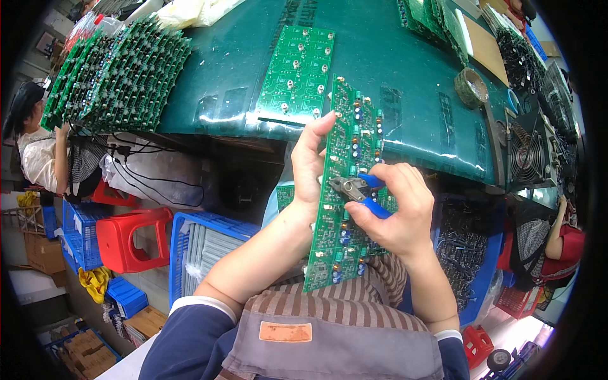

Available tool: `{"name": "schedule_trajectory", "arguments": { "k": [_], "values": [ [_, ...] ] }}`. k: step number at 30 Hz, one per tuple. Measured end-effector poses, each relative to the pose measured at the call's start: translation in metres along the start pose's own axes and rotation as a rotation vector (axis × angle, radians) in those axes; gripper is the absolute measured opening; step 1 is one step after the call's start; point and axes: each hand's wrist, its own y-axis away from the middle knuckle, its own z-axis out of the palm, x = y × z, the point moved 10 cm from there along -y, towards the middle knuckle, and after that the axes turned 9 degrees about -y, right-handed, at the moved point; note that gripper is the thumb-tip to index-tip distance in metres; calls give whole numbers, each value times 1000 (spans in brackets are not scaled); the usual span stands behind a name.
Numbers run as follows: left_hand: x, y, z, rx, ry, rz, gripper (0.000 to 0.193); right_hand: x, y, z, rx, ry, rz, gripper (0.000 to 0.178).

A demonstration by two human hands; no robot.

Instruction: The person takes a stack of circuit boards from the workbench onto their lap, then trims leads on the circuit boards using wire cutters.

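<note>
Bracing and nipping, to judge by the pose: the left hand (307,161) clasps the board (324,237) by its left edge, thumb near the top, other fingers largely hidden behind. Good practice here is to support the board firmly from beneath, bring the cutters' nose square to the chosen spot, and squeeze without twisting or levering, since the neighbouring parts stand close and could be nicked. Whether the blades are closed on anything cannot be told.

Taking the board's middle as the dial's hub, a stack (120,76) of boards stands well away at ten o'clock, on the table (218,66); the left hand is at ten, touching; a flat board (294,76) lies at eleven. The held board stretches roughly from six to just past twelve, between the two hands. Over it, the cutters (356,191) point between nine and ten; the right hand (407,202), between three and four, is wrapped about their parted blue handles.
</note>
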Motion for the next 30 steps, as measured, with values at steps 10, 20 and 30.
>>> {"name": "schedule_trajectory", "arguments": {
  "k": [10, 20, 30],
  "values": [
    [0, -2, -2, -2, 8, -1, 39, 11, 1, 2, -5, -73, 114, 48],
    [2, 1, 0, -6, 9, 7, 40, -5, -6, -1, 21, 31, -36, 48],
    [-1, 0, -2, -18, -21, 2, 41, -2, 0, -2, 22, -2, -27, 49]
  ]
}}
